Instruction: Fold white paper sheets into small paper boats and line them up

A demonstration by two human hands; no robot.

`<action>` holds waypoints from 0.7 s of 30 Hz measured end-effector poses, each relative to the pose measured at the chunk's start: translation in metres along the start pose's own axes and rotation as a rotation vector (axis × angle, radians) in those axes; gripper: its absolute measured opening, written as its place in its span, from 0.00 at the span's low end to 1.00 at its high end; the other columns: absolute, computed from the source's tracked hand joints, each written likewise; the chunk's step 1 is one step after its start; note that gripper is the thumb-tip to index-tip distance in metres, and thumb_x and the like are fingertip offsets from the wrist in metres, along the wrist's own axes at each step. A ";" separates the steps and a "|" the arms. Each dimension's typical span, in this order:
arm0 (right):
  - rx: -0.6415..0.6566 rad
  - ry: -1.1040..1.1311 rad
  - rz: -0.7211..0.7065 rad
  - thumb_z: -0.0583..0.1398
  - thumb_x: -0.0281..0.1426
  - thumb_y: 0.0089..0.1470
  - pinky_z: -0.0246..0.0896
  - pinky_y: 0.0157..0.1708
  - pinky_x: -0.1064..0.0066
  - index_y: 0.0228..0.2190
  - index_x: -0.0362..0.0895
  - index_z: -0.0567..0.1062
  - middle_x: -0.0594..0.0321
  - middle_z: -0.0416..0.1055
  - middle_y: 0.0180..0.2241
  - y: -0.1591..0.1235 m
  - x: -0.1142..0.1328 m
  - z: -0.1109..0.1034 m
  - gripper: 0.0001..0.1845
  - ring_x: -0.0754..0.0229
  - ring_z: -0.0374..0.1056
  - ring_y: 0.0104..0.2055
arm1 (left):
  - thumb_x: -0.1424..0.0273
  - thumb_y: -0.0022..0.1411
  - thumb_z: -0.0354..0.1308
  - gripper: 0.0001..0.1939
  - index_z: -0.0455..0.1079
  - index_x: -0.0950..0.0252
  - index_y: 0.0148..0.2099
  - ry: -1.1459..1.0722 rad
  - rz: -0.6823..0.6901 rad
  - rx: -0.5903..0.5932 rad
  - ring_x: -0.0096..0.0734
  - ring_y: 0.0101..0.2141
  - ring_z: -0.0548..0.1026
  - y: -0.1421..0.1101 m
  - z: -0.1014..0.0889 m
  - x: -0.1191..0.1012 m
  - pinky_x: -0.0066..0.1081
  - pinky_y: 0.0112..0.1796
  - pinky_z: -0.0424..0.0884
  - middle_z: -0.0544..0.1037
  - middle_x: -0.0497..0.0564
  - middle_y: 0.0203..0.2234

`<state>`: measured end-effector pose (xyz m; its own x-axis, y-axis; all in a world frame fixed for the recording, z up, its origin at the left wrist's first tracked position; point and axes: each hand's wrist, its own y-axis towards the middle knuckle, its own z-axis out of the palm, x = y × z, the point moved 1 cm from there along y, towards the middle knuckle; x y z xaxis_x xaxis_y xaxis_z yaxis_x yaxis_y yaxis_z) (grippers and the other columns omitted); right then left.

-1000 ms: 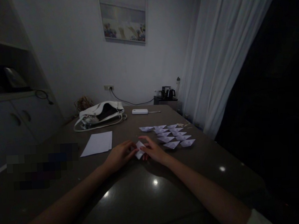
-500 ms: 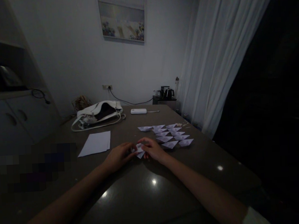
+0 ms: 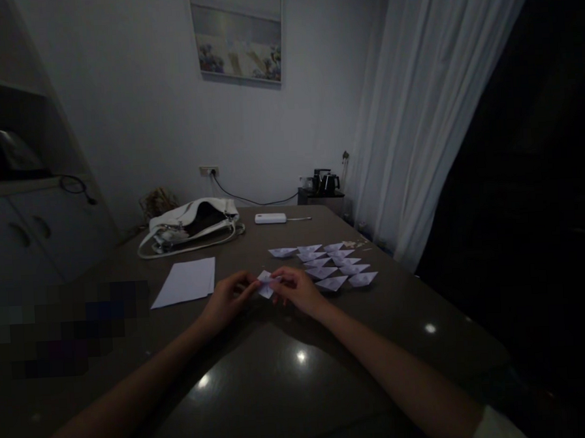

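Observation:
A small folded piece of white paper (image 3: 265, 284) is held just above the dark table (image 3: 282, 389) between both hands. My left hand (image 3: 225, 301) pinches its left side with fingers closed. My right hand (image 3: 296, 291) pinches its right side, fingers curled around it. Just right of my right hand lie several folded paper boats (image 3: 331, 264) in rows on the table. A stack of flat white paper sheets (image 3: 185, 282) lies to the left of my left hand.
A white handbag (image 3: 192, 223) rests at the far left of the table, with a white power bank (image 3: 270, 218) and cable beside it. A kettle (image 3: 326, 181) stands on a low stand behind. White curtains (image 3: 428, 107) hang at the right; cabinets are at the left.
The folded paper has been lifted and turned between my fingers; both hands moved slightly away from me. The boats and sheets stay where they were.

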<state>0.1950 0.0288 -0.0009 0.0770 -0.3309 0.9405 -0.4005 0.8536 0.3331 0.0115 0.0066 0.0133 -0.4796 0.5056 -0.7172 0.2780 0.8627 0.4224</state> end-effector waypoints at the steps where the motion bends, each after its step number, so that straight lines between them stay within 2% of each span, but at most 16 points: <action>1: -0.008 -0.013 -0.015 0.63 0.39 0.46 0.58 0.15 0.80 0.32 0.42 0.71 0.66 0.71 0.23 0.000 0.000 0.000 0.15 0.66 0.68 0.19 | 0.57 0.60 0.53 0.16 0.69 0.65 0.33 -0.020 -0.008 -0.007 0.32 0.28 0.73 0.000 0.000 0.000 0.26 0.28 0.68 0.74 0.48 0.26; 7: -0.078 0.025 0.011 0.63 0.42 0.46 0.56 0.15 0.79 0.31 0.41 0.73 0.65 0.72 0.24 0.002 0.000 -0.002 0.17 0.66 0.68 0.20 | 0.56 0.57 0.56 0.16 0.70 0.66 0.31 -0.111 -0.019 -0.052 0.32 0.28 0.73 0.001 -0.001 0.001 0.26 0.28 0.68 0.75 0.48 0.26; 15: -0.161 0.081 0.010 0.66 0.42 0.41 0.56 0.15 0.78 0.27 0.42 0.69 0.67 0.70 0.21 0.002 0.005 -0.002 0.18 0.65 0.68 0.19 | 0.58 0.56 0.58 0.15 0.71 0.66 0.30 -0.237 -0.059 -0.064 0.31 0.27 0.72 0.002 -0.001 0.000 0.25 0.29 0.67 0.75 0.48 0.25; 21: -0.161 0.081 -0.034 0.66 0.42 0.41 0.58 0.17 0.77 0.24 0.42 0.68 0.66 0.71 0.20 0.001 0.007 -0.002 0.17 0.64 0.68 0.21 | 0.55 0.53 0.61 0.17 0.71 0.66 0.30 -0.290 -0.096 -0.092 0.32 0.28 0.74 0.001 -0.003 -0.003 0.27 0.30 0.68 0.77 0.49 0.25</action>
<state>0.1965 0.0283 0.0061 0.1640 -0.3330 0.9285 -0.2451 0.8980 0.3654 0.0106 0.0057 0.0174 -0.2389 0.4133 -0.8787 0.1606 0.9092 0.3840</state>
